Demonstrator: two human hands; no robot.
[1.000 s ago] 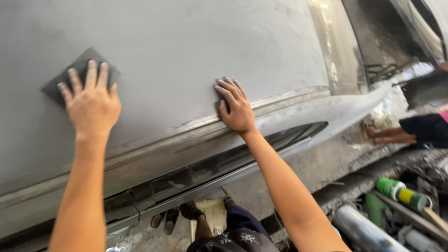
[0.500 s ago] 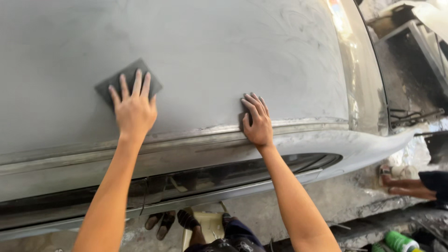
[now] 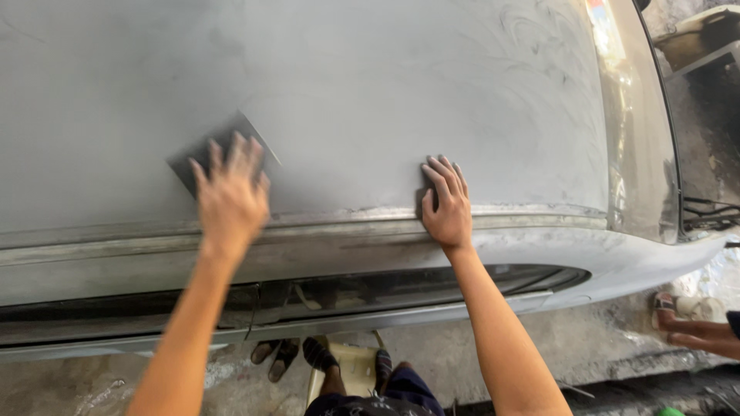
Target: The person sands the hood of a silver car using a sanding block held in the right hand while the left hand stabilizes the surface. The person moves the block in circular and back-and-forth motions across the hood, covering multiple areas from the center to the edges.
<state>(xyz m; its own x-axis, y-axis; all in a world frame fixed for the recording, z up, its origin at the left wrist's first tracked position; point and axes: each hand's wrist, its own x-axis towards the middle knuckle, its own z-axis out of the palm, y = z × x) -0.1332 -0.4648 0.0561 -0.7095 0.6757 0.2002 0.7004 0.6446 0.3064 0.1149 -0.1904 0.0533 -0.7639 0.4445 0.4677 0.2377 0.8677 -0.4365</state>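
Head view: left hand [image 3: 230, 196], blurred, fingers spread, presses flat on a dark sanding pad [image 3: 202, 158] against the grey car panel [image 3: 401, 85]. Right hand [image 3: 445, 206] lies open and flat on the panel, holding nothing.

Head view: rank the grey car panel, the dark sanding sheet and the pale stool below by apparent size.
1. Grey car panel, by far.
2. Dark sanding sheet, part hidden under the left hand.
3. Pale stool, mostly hidden, so this placing is unsure.
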